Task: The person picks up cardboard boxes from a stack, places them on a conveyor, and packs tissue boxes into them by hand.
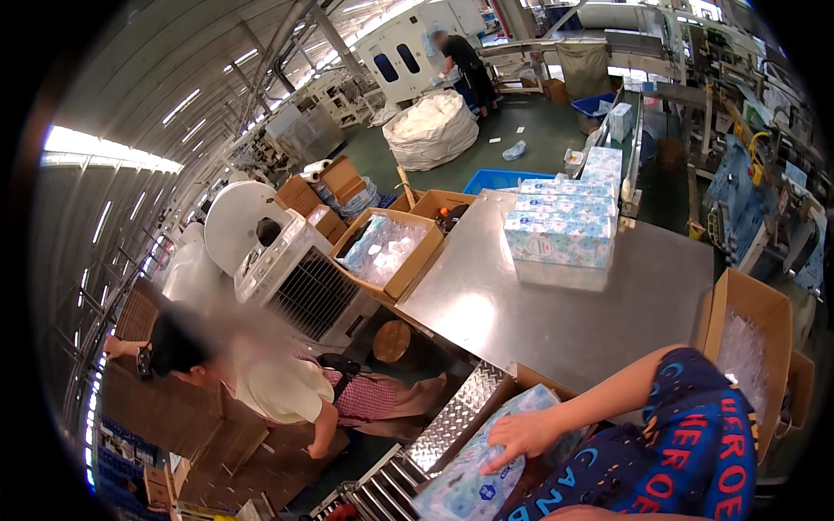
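My right hand [526,437] lies on top of a blue-and-white floral soft pack [482,469], its fingers spread and slightly bent over the wrapping. The pack is at the lower middle, beside a brown cardboard edge [528,375], perhaps of a carton around it. Of my left arm only a strip of forearm [625,514] shows at the bottom edge; the left hand is out of the picture. Beyond my right arm, rows of similar floral packs [560,239] stand on a shiny metal table [643,304].
A treaded metal plate [459,412] and a roller conveyor [373,486] lie left of the pack. A co-worker [287,369] stands at the left by flat cardboard [287,464]. Open cartons [417,278] with clear plastic flank the table. Another person [467,65] works far back.
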Demonstrator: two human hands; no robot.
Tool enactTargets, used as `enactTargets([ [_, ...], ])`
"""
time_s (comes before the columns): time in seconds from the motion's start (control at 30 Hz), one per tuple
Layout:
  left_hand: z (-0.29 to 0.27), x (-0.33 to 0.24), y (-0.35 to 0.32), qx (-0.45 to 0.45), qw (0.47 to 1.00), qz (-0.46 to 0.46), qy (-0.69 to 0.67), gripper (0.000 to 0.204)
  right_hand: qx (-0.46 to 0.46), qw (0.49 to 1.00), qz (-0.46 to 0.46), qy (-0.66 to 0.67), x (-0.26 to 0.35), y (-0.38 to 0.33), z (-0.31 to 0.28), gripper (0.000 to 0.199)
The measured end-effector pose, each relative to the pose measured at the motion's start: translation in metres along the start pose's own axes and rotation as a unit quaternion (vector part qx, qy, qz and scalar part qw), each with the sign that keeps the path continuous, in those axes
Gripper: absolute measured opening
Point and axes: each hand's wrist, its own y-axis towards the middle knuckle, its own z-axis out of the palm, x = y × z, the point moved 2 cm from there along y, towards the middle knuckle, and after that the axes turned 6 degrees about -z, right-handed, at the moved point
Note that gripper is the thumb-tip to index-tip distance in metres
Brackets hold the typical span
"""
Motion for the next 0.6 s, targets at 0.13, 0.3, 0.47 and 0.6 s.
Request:
enactTargets([
  [0.13, 0.007, -0.010, 0.012, 0.029, 1.000, -0.009, -0.009, 0.092, 0.109, 0.990, 0.063, -0.056, -0.085, -0.051, 0.123, 0.083],
  [0.3, 0.038, 0.047, 0.013, -0.103, 0.990, 0.056, -0.078, 0.085, 0.049, 0.970, 0.107, -0.213, -0.126, -0.042, 0.237, 0.084],
  [0.47, -0.014, 0.069, 0.008, 0.146, 0.979, -0.033, -0.136, 0.082, 0.184, 0.949, 0.150, -0.208, -0.132, -0.034, 0.218, 0.042],
  [0.6, -0.082, 0.064, -0.010, -0.193, 0.960, -0.090, 0.182, 0.092, -0.028, 0.967, 0.252, -0.016, -0.076, -0.059, 0.047, 0.023],
])
